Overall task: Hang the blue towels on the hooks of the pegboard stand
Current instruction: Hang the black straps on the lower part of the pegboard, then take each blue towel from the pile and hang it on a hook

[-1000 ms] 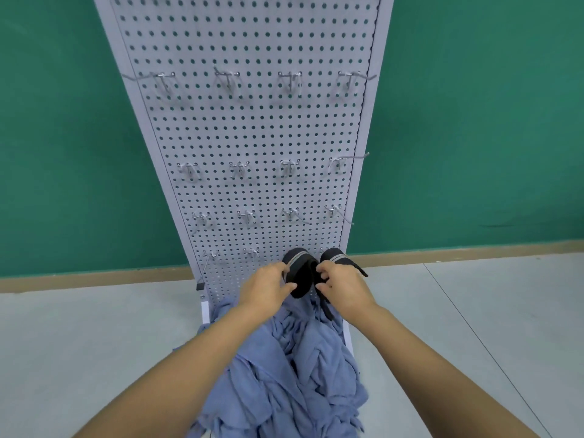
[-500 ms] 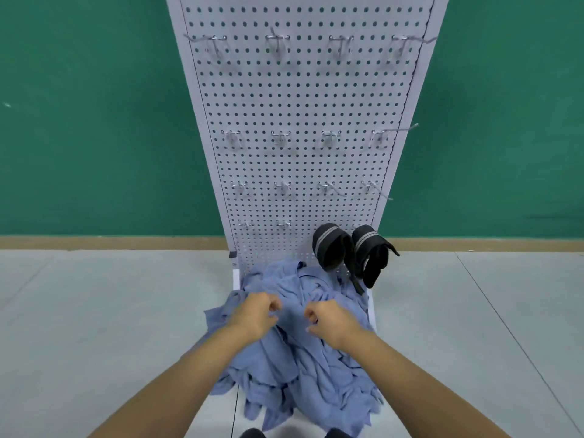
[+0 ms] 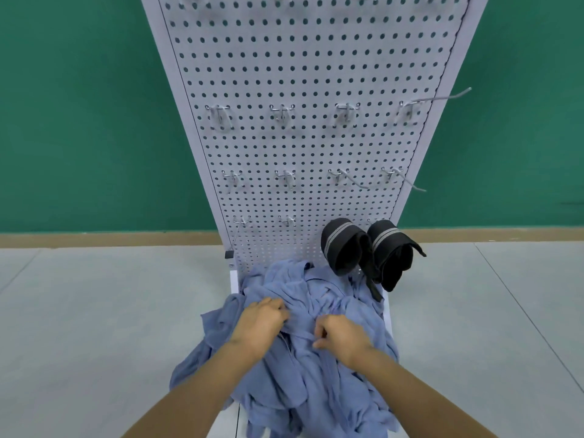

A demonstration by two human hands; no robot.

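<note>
A heap of crumpled blue towels lies on the base of the white pegboard stand, spilling onto the floor. My left hand and my right hand both rest on top of the heap, fingers curled into the cloth and pinching folds of a towel near the middle. Rows of bare metal hooks stick out of the board above; several in the lower rows point down and right. No towel hangs on any hook in view.
Two black caps with grey stripes hang from the lowest hooks at the board's right, just above the heap. A long hook juts past the board's right edge. Grey floor extends on both sides; a green wall stands behind.
Both hands left the black caps on the low hooks, dropped down onto the towel heap and closed on the cloth. The view has moved closer to the board.
</note>
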